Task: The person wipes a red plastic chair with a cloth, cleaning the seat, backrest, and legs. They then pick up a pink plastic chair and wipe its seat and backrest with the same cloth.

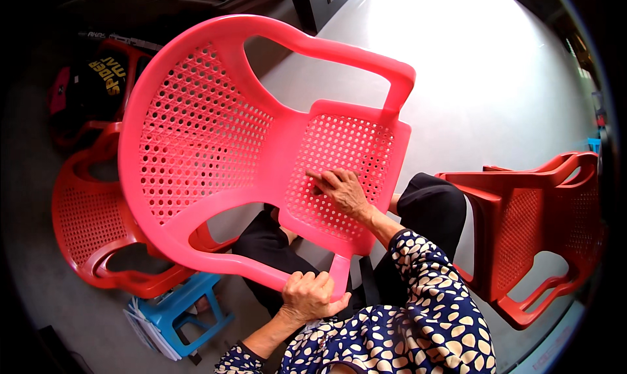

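Observation:
A pink plastic armchair (277, 139) with a perforated backrest and seat lies tilted across my lap, its back toward the left. My left hand (307, 295) is wrapped round the front end of its nearer armrest (248, 264). Over the perforated seat (336, 139) is my right hand (341, 190), palm down, index finger stretched toward the backrest and the other fingers loosely bent. Its fingertips are on or just above the seat surface; I cannot tell which. No object shows in the right hand, though its palm is hidden. My knees (431, 201) stick out under the chair.
Red plastic chairs (522, 227) lie on their side at the right. Another red chair (88, 220) stands at the left, beside a blue stool (179, 308) with papers against it. A black bag (98, 80) rests on a red chair farther back. A dark cabinet (320, 1) stands behind.

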Demonstrator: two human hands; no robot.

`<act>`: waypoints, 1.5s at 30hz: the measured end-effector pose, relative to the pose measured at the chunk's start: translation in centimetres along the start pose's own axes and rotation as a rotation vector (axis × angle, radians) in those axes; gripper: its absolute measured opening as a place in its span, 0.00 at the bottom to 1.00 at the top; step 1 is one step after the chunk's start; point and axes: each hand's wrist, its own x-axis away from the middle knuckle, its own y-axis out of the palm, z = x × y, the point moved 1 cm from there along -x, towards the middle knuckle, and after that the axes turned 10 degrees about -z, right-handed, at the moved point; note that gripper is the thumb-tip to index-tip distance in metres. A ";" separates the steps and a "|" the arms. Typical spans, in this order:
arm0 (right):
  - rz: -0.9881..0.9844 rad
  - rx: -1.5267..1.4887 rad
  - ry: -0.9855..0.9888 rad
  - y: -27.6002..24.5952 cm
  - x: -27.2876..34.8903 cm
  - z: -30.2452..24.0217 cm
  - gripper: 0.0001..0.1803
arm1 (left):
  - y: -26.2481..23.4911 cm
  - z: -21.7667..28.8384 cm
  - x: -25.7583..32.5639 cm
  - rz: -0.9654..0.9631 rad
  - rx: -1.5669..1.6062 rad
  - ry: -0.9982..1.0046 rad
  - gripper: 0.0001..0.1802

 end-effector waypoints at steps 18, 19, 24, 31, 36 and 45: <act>0.247 0.232 0.383 2.2 -11.2 5.1 0.19 | 0.1 -0.2 0.0 0.034 0.030 0.014 0.25; 0.226 0.211 0.350 2.4 -10.5 4.4 0.23 | 0.1 -0.2 0.0 0.036 0.031 0.013 0.25; 0.114 0.099 0.233 2.3 -7.5 2.1 0.26 | 0.2 -0.1 -0.1 0.043 0.020 0.015 0.25; -0.092 -0.193 -0.046 0.3 -0.8 -1.6 0.24 | 0.2 -0.1 0.0 0.046 -0.001 0.005 0.25; 0.027 -0.047 -0.012 -0.3 -1.6 -0.9 0.23 | 0.2 0.0 0.1 0.025 0.009 0.001 0.25; 0.246 0.132 0.384 1.1 -8.2 6.3 0.22 | 0.1 0.1 0.0 0.029 0.028 0.007 0.24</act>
